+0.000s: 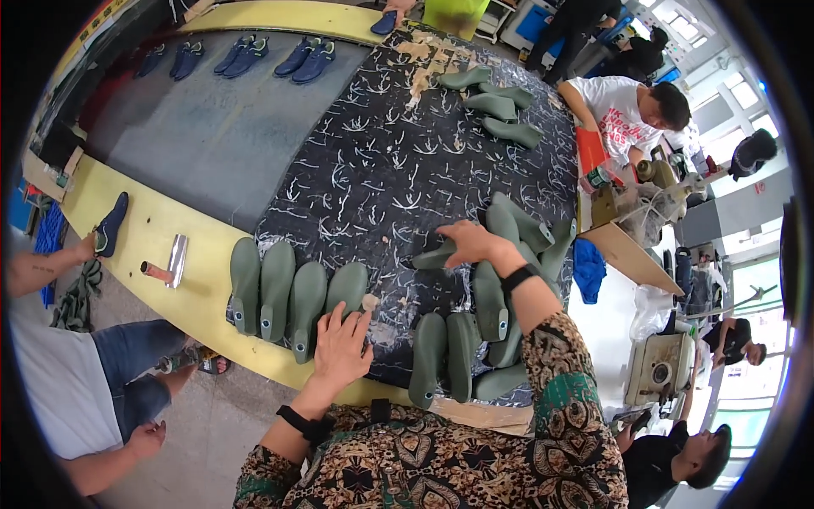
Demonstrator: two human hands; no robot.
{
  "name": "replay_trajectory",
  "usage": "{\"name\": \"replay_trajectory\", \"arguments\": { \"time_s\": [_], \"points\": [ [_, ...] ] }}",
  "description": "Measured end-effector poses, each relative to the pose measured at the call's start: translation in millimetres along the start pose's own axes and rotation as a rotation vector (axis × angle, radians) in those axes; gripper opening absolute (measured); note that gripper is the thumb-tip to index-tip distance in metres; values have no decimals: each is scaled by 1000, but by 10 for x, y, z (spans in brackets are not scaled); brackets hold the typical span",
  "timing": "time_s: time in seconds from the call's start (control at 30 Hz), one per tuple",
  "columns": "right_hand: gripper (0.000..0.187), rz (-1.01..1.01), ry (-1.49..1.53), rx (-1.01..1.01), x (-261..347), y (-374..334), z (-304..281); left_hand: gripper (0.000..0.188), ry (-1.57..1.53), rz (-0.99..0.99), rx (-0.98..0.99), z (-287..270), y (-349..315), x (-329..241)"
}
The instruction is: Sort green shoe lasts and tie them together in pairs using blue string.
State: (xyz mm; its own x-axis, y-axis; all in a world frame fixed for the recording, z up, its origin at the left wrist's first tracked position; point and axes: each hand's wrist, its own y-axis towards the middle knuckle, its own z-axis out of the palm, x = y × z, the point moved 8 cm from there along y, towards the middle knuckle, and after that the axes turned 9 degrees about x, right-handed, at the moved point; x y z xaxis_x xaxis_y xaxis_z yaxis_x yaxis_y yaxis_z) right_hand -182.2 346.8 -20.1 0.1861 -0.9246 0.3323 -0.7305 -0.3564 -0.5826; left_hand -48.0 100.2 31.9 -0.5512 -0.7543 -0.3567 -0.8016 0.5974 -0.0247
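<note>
Patterned shirt (458,462) is closest, at the table (343,182) edge. Your left hand (342,346) is loosely spread, over the near end of a green last (347,284), rightmost in a row of four. Your right hand (472,243) is spread by another last (430,258) lying sideways; can't tell if they touch. Pile of lasts (490,304) sits just beside it. Silver cylinder (177,260) is left of the row; beyond, a co-worker's hand (86,248) holds a navy shoe (111,225).

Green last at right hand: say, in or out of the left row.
Out: dark tabletop shows between the green last and the left row.
</note>
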Motion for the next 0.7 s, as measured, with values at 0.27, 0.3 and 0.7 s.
{"name": "replay_trajectory", "arguments": {
  "time_s": [0.27, 0.3, 0.7],
  "points": [
    [43, -56, -384, -194, 56, 164, -59, 55, 3, 61, -34, 34, 271, -67],
    [43, -66, -382, -193, 165, 171, -67, 55, 7, 52, -32, 65, 274, -34],
    [53, -405, 2099, -81, 1059, -211, 128, 57, -2277, -117, 220, 238, 604, -99]
  ]
}}
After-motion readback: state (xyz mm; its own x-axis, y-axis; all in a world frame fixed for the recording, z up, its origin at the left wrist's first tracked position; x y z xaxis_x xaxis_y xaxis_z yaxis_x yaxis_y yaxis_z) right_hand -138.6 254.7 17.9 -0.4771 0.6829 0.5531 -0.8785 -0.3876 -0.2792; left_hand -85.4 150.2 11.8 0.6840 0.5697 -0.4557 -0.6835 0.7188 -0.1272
